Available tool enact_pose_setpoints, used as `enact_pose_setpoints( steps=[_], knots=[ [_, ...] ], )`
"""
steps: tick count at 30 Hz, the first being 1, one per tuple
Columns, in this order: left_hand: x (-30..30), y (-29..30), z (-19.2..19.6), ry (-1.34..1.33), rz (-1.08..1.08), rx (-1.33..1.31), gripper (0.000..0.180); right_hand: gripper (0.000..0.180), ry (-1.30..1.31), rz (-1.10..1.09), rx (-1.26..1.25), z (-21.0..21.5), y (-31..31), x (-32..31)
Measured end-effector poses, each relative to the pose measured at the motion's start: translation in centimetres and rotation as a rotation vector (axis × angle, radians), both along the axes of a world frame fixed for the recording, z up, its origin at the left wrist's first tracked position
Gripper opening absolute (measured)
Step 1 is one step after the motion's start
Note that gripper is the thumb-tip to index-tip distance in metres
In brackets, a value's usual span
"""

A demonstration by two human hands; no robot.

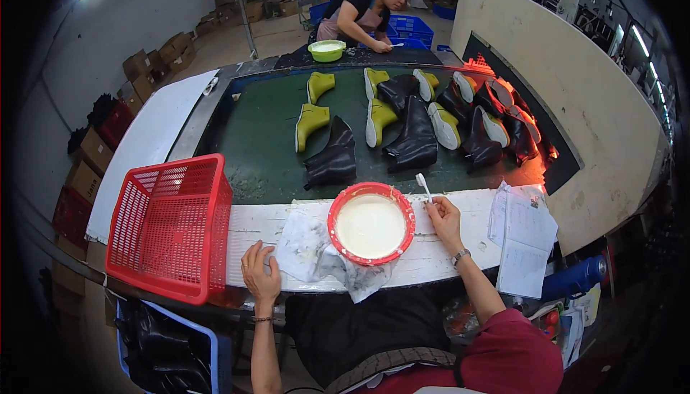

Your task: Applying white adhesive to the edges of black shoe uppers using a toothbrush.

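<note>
From my remote seat, head view: right hand [444, 221] has its grip clenched on a small white brush [422, 182], head up, just beside the red bowl [333, 226]. Bowl sits on the white bench [248, 223], pale paste [370, 226] inside. Left hand [260, 277] released, holding nothing, at the bench by a stained cloth [300, 247]; contact with cloth, I cannot tell. Red basket [221, 236] to the left, notebook [525, 239] right. Beyond: black boots [414, 139] and yellow-green shoes [312, 122] on a dark green surface [259, 121].
</note>
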State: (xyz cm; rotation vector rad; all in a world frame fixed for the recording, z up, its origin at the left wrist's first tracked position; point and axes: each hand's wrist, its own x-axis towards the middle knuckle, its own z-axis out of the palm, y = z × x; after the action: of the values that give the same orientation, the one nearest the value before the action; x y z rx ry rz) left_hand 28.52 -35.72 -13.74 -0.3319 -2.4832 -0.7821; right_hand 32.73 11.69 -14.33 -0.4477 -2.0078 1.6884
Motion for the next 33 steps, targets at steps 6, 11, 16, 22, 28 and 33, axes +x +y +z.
enact_pose_setpoints(
  steps=[6, 11, 16, 22, 28, 33],
  knots=[
    [5.4, -0.2, -0.3, 0.219, 0.085, 0.180, 0.017, 0.017, 0.028, 0.018, -0.004, -0.4, 0.1, 0.0],
    [17.1, -2.7, -7.2, 0.021, 0.274, 0.252, 0.013, 0.019, 0.027, 0.011, 0.016, 0.0, 0.1, 0.1],
    [27.3, -7.6, -22.2, -0.744, 1.125, -0.373, 0.040, 0.020, 0.012, 0.048, -0.038, 0.5, 0.0, 0.0],
    [29.1, -9.9, -27.9, -1.082, 1.080, -0.124, 0.067, 0.020, 0.019, 0.086, -0.033, 0.7, 0.2, 0.1],
    [25.7, -10.7, -28.9, -0.883, 1.096, 0.202, 0.071, 0.019, 0.011, 0.076, 0.002, 0.7, -0.1, 0.2],
    [19.0, -15.8, -26.9, -0.735, 1.108, 0.480, 0.074, 0.019, 0.004, 0.082, -0.019, 0.6, 0.2, 0.3]
  ],
)
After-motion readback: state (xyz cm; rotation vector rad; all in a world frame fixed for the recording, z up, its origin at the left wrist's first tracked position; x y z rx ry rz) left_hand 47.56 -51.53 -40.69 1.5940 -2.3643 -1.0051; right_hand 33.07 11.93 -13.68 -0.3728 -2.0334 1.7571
